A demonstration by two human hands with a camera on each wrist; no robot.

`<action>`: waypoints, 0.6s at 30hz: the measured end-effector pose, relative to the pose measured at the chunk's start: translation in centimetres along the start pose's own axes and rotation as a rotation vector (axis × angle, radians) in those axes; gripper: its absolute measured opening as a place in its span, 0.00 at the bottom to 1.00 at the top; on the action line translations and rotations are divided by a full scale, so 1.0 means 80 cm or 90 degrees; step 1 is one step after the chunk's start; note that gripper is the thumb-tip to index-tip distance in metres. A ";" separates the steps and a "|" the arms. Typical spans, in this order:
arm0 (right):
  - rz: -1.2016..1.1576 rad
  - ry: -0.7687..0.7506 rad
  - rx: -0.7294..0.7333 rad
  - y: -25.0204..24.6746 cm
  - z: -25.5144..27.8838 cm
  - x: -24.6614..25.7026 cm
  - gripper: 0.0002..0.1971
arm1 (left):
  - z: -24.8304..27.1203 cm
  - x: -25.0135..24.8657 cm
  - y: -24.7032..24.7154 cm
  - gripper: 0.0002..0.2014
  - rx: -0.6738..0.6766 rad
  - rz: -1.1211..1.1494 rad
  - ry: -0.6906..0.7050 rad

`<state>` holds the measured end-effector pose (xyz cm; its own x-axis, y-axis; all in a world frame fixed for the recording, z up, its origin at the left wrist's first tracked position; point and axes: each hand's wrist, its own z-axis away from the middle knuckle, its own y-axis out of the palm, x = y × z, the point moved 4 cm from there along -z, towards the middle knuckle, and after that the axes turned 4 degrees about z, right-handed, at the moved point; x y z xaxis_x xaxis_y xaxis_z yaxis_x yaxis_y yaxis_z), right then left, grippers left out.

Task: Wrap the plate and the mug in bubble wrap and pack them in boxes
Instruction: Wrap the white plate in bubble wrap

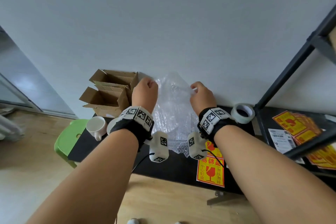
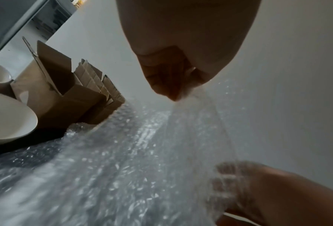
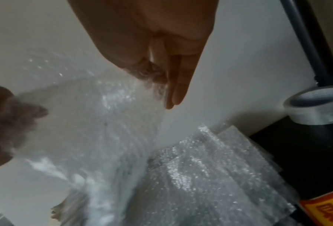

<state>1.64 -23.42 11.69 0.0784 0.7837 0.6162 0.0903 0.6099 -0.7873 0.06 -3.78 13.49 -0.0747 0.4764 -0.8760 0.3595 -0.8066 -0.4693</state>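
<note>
the tabletop is seen as black. on it, clear bubble wrap is dotted with small bubbles; left of it, the mug and plate are white, the boxes plain brown. right of the wrap, stickers are printed yellow and red.

Both forearms are bare, with no sleeves. Each wrist wears a black strap carrying white blocks printed with black square-patterned markers. A white camera housing with the same markers hangs under each wrist, trailing a thin black cable.
</note>
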 end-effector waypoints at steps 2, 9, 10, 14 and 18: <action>-0.031 0.007 0.024 0.003 0.005 0.017 0.13 | 0.002 -0.006 -0.021 0.12 -0.029 0.036 0.011; -0.071 -0.031 0.131 0.052 0.032 0.089 0.12 | 0.010 0.019 -0.096 0.15 -0.048 -0.009 0.011; -0.058 -0.042 0.144 0.064 0.036 0.098 0.13 | 0.012 0.030 -0.108 0.15 -0.048 -0.029 0.007; 0.025 -0.070 0.242 0.126 0.064 0.122 0.15 | 0.029 0.084 -0.158 0.08 -0.094 -0.100 -0.057; 0.068 -0.067 0.320 0.197 0.097 0.137 0.14 | 0.050 0.140 -0.206 0.05 -0.109 -0.161 -0.114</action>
<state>-3.80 -4.28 5.87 -0.0415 0.8367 0.5461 -0.4022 0.4863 -0.7757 -10.40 13.44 10.95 -0.3375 0.5720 -0.7476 0.4584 -0.5938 -0.6613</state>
